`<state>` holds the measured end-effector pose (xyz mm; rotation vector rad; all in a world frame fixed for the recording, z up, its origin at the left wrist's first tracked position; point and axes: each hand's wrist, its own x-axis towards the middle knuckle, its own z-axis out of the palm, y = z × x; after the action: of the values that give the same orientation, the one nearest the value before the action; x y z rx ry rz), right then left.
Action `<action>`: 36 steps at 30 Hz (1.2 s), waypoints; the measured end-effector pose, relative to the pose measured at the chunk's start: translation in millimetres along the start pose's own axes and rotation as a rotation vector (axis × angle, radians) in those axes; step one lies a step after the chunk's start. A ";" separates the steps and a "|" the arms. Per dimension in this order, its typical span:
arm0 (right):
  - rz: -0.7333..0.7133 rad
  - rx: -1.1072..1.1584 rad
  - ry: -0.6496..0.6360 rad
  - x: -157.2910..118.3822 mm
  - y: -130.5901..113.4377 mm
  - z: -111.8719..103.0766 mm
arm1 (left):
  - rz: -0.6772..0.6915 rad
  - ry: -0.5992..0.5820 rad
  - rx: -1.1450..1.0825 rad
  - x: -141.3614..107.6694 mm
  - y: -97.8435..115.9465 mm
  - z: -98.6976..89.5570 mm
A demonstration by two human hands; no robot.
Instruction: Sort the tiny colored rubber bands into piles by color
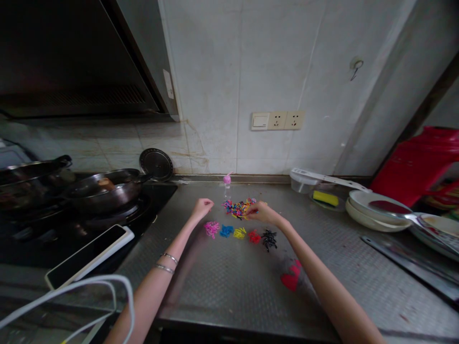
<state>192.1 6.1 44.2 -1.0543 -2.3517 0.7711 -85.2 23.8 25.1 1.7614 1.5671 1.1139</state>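
Observation:
A mixed heap of small coloured rubber bands [236, 207] lies on the metal counter. My right hand [263, 213] is at the heap's right side, fingertips pinched together among the bands; what they grip is too small to make out. Left of the heap, my left hand [202, 209] is raised with thumb and fingers closed, and its contents do not show clearly. In front of the heap sit sorted piles in a row: pink bands [212, 229], blue bands [226, 231], yellow bands [240, 233], red bands [254, 236] and black bands [269, 240].
A small clear bottle with a pink top [227, 184] stands behind the heap. A red heart-shaped piece [290, 279] lies near my right forearm. Left are a stove with pans [103, 191] and a phone-like device [88, 255]. Right are bowls [373, 217], a yellow sponge [325, 198] and a knife [409, 265].

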 end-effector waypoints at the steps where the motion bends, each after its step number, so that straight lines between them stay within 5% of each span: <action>1: -0.015 -0.001 -0.035 0.8 -4.1 5.3 | 0.005 -0.009 0.007 -0.3 2.8 7.8; 6: -0.036 -0.050 -0.186 -1.8 -15.3 21.0 | 0.120 -0.123 0.149 -9.8 11.8 44.8; 11: -0.042 -0.053 -0.219 -4.1 -19.9 23.3 | 0.179 -0.294 0.336 -17.7 23.5 60.9; 21: -0.032 -0.063 -0.163 -2.3 -4.4 22.1 | 0.180 -0.285 0.487 -29.6 42.2 61.7; 36: 0.050 0.055 0.020 -5.1 16.9 9.1 | 0.218 -0.199 0.640 -26.6 41.7 58.5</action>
<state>198.7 8.7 25.6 -1.0967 -2.2813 0.8349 -13.1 -2.1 22.6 2.4157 1.7536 0.5144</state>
